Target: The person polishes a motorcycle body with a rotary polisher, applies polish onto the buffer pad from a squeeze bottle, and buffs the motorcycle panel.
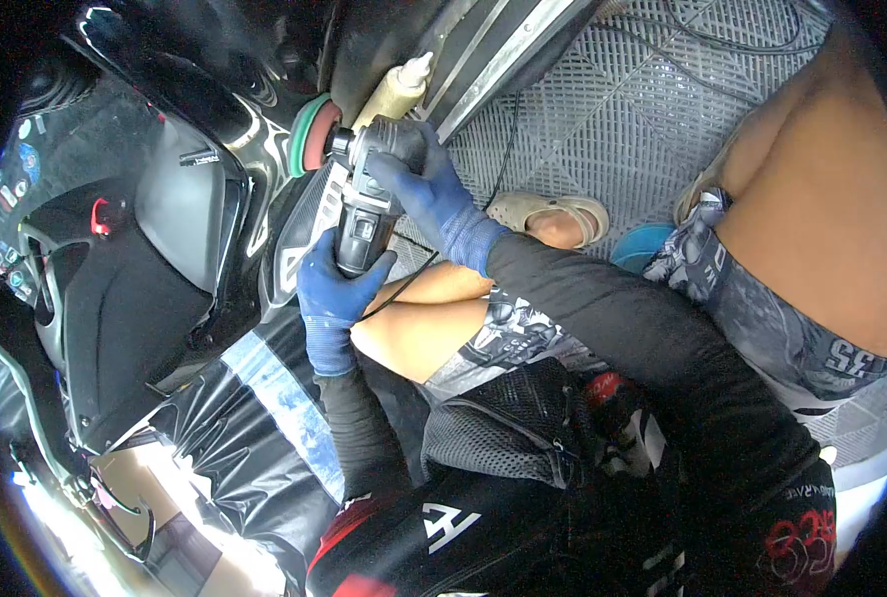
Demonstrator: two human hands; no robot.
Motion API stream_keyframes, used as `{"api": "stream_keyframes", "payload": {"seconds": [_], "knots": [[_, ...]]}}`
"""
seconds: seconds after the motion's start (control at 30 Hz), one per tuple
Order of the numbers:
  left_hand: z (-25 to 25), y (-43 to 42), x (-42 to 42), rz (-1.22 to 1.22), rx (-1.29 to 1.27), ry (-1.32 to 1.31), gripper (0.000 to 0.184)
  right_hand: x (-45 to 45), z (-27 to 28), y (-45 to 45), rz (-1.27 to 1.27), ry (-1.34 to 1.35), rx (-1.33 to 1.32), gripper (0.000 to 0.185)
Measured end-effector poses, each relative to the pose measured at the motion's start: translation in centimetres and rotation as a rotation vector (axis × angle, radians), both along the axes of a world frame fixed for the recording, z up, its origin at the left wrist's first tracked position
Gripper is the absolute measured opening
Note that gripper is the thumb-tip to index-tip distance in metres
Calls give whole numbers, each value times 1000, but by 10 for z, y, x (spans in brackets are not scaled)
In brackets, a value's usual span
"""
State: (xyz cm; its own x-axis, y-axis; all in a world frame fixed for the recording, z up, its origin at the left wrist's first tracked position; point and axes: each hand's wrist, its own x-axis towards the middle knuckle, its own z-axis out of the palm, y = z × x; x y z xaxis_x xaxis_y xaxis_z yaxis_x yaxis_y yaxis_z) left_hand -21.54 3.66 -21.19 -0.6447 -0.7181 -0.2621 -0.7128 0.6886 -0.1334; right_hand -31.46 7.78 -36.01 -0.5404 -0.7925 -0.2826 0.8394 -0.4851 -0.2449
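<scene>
Both my hands are on a grey and black polisher (364, 189). My right hand (433, 194), in a blue glove, is wrapped round its head end. My left hand (339, 289), gloved the same way, grips the lower end of its body. A round foam pad (314, 137), green and reddish, is fitted to the polisher and faces a glossy black panel (249, 124); whether it touches the panel I cannot tell. Just behind the polisher's head lies a cream bottle (394, 92) with a white nozzle. A thin black cord (400, 289) runs by my left hand.
A grey seat-like part (180, 199) of the vehicle is at left. Black sheeting with a blue-white strip (284, 398) hangs below it. Grey grid tiles (612, 109) cover the floor, with dark cables (702, 45) across them. A blue container (642, 244) stands near my clog (588, 214).
</scene>
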Motion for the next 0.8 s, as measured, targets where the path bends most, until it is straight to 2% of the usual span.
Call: {"api": "stream_keyframes", "payload": {"seconds": [0.07,0.13,0.2,0.3,0.5,0.6,0.8], "knots": [[2,2,-3,-32,-85,-108,51,4,-2,-2,32,-7,-6,52],[3,4,-3,-46,-68,-55,50,7,-3,-6,60,-79,-44,49],[4,-1,2,98,27,-59,51,16,-9,-15,70,-55,-31,50],[3,-3,7,2,-84,-93,51,26,-11,-24,94,-115,-14,50],[5,-8,11,91,-50,-133,49,33,-12,-29,137,-209,-51,48],[5,-14,20,216,8,-152,49,43,-16,-39,174,-158,-19,45],[4,-20,30,178,27,-97,51,55,-21,-51,145,-135,-40,43]]}}
